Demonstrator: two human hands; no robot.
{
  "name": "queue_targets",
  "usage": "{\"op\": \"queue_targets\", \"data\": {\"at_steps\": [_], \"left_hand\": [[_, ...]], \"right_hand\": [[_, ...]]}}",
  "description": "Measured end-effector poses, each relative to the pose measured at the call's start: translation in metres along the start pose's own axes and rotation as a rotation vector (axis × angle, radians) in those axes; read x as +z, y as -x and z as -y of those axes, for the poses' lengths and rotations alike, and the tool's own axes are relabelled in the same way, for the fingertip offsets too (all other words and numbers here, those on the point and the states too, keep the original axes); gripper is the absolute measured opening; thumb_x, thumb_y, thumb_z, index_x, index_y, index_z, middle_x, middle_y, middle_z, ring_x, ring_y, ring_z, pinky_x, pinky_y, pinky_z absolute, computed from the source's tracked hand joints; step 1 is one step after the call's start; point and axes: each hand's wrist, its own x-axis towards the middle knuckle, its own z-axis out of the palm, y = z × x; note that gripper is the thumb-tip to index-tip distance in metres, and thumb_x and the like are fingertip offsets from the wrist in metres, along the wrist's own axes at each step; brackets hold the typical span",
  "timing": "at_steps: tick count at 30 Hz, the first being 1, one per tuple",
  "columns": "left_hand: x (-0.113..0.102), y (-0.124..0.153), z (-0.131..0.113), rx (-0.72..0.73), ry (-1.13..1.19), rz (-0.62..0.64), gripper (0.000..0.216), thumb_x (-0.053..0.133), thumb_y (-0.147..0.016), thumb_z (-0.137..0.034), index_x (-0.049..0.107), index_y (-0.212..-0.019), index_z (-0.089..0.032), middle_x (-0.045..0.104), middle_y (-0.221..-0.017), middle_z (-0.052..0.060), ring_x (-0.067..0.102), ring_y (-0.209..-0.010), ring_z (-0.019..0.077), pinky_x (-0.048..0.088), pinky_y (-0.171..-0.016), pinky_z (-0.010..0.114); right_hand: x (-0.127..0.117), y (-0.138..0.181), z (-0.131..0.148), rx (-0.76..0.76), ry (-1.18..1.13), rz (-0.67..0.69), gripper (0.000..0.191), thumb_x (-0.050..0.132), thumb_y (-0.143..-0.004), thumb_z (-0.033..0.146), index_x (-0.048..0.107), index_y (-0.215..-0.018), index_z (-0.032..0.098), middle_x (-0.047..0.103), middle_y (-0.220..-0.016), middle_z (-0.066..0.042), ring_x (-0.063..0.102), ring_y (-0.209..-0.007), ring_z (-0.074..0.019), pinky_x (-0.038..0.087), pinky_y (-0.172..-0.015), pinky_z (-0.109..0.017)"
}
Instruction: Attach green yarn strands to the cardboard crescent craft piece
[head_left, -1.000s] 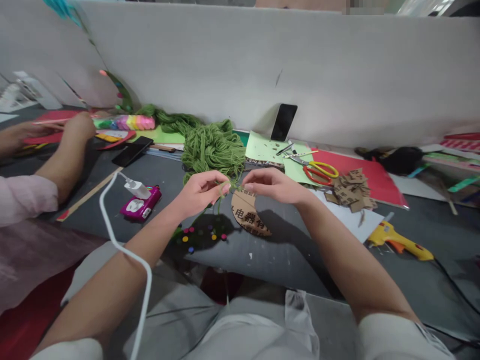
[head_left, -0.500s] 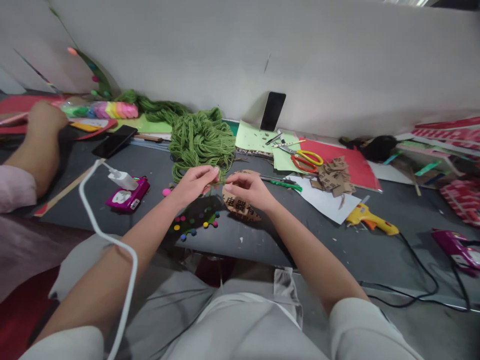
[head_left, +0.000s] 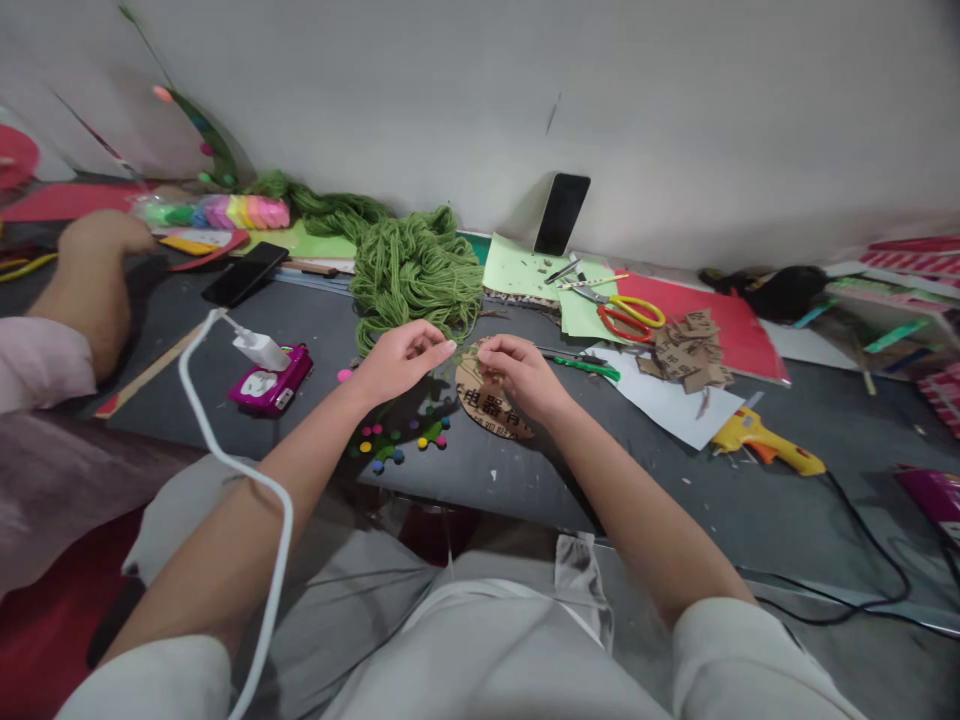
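Note:
My left hand (head_left: pixel 403 362) is raised over the table, thumb stretched to the right and fingers loosely bent, with a gap between them; no object shows clearly in it. Facing it, my right hand (head_left: pixel 521 375) pinches thumb to fingers at what looks like a thin piece of green yarn, partly hidden. Below the right hand lies a round brown cardboard piece (head_left: pixel 487 408) with printed black characters. A green decoration with small coloured balls (head_left: pixel 431 436) rests on the table beneath the left hand. Behind both hands sits a heap of green yarn (head_left: pixel 416 268).
Scissors (head_left: pixel 630 308), cardboard scraps (head_left: pixel 688 348) and a yellow glue gun (head_left: pixel 769 440) lie to the right. A phone (head_left: pixel 561 215) leans on the wall. At left are a purple power strip (head_left: pixel 271 385), a white cable (head_left: pixel 196 420) and another person's arm (head_left: pixel 97 275).
My hands have moved apart; the green yarn that was pinched between both sets of fingertips no longer spans them clearly. More of the cardboard disc shows. The view has shifted slightly left.

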Motion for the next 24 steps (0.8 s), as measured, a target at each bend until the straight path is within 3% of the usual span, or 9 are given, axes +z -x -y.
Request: {"op": "queue_targets", "data": {"at_steps": [4,9,13,16,19,24], "left_hand": [[0.003,0.004,-0.006,0.026,-0.110,0.088,0.038,0.068,-0.087,-0.058,0.062,-0.080,-0.020,0.053,-0.063,-0.003,0.045,-0.055,0.0123,0.033,-0.052,0.026],[0.005,0.006,-0.014,0.084,-0.201,0.221,0.050,0.060,-0.093,-0.054,0.047,-0.060,-0.019,0.041,-0.056,-0.004,0.039,-0.054,0.0110,0.030,-0.054,0.027],[0.007,0.008,-0.021,0.081,-0.096,0.328,0.040,0.060,-0.094,-0.050,0.058,-0.069,-0.019,0.056,-0.061,-0.002,0.051,-0.057,0.0123,0.038,-0.056,0.026],[0.009,0.011,-0.024,0.003,0.039,0.381,0.029,0.064,-0.092,-0.049,0.067,-0.094,-0.020,0.064,-0.063,-0.002,0.053,-0.049,0.0124,0.040,-0.049,0.025],[0.010,0.012,-0.025,-0.088,0.072,0.410,0.040,0.064,-0.092,-0.051,0.067,-0.116,-0.019,0.066,-0.058,-0.002,0.050,-0.042,0.0124,0.036,-0.044,0.025],[0.007,0.009,-0.022,-0.127,-0.055,0.388,0.045,0.054,-0.097,-0.054,0.072,-0.083,-0.016,0.063,-0.051,0.000,0.052,-0.047,0.0120,0.040,-0.053,0.024]], "right_hand": [[0.002,-0.001,0.004,0.063,-0.086,-0.086,0.027,0.083,-0.067,0.037,0.064,-0.074,0.019,0.059,-0.067,0.002,0.052,-0.064,-0.0116,0.041,-0.060,-0.025],[0.004,-0.001,0.007,0.124,-0.162,-0.125,0.028,0.085,-0.062,0.035,0.065,-0.073,0.019,0.061,-0.068,0.001,0.053,-0.065,-0.0119,0.040,-0.060,-0.024],[0.006,-0.001,0.004,0.082,-0.165,-0.089,0.029,0.086,-0.063,0.037,0.066,-0.074,0.018,0.061,-0.067,0.002,0.051,-0.063,-0.0110,0.039,-0.060,-0.024],[0.005,-0.001,0.002,0.027,-0.146,-0.075,0.029,0.085,-0.067,0.038,0.067,-0.077,0.018,0.062,-0.068,0.003,0.049,-0.061,-0.0099,0.039,-0.060,-0.025],[0.004,0.000,0.002,0.010,-0.177,-0.067,0.027,0.085,-0.069,0.036,0.067,-0.077,0.018,0.064,-0.072,0.002,0.054,-0.066,-0.0105,0.041,-0.064,-0.025],[0.006,0.004,0.008,0.094,-0.271,0.053,0.023,0.082,-0.073,0.034,0.066,-0.076,0.018,0.068,-0.082,-0.002,0.061,-0.077,-0.0138,0.046,-0.071,-0.027]]}}
